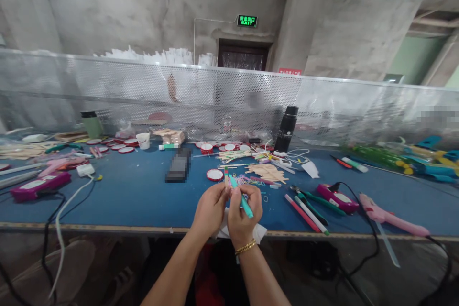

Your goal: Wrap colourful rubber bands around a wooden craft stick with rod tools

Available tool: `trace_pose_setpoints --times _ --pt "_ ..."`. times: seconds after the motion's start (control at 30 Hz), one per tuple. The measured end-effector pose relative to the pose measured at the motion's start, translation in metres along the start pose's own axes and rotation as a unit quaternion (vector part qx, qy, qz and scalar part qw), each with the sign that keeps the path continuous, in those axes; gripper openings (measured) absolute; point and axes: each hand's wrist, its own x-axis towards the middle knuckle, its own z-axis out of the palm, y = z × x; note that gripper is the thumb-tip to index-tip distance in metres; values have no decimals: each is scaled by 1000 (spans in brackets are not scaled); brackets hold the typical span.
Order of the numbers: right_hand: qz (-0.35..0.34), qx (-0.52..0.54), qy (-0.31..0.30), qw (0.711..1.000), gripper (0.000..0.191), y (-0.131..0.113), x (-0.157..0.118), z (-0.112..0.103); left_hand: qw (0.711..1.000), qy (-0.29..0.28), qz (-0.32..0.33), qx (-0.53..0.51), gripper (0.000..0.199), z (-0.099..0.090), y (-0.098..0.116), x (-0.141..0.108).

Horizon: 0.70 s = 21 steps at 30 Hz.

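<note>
While the left hand [211,204] pinched a stick [226,179] towards twelve o'clock, seemingly for steadiness, the right hand [239,222] gripped a teal marker [246,207], angled towards eleven!

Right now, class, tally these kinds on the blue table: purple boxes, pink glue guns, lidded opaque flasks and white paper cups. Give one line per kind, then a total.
Purple boxes: 2
Pink glue guns: 2
Lidded opaque flasks: 2
White paper cup: 1
Total: 7
</note>
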Motion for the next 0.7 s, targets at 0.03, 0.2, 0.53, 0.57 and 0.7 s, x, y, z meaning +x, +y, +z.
trace_pose_setpoints --times 0.03,0.2,0.53,0.57,0.7 --pt "0 0 1 1000 9 0 0 0 1000 -2 2 -4 41 0 -1 0" --pt "11 11 -6 1000 9 0 0 -1 1000 -1 3 -5 42 0 -2 1" --pt "-11 21 -7 1000 10 -5 1 -1 1000 -2 6 -4 42 0 -2 1" --pt "-13 21 -7 1000 10 -4 0 -1 1000 -4 8 -9 42 0 -2 1" --pt "-6 20 -14 1000 11 -4 1 -1 1000 -7 6 -18 39 1 -1 1"
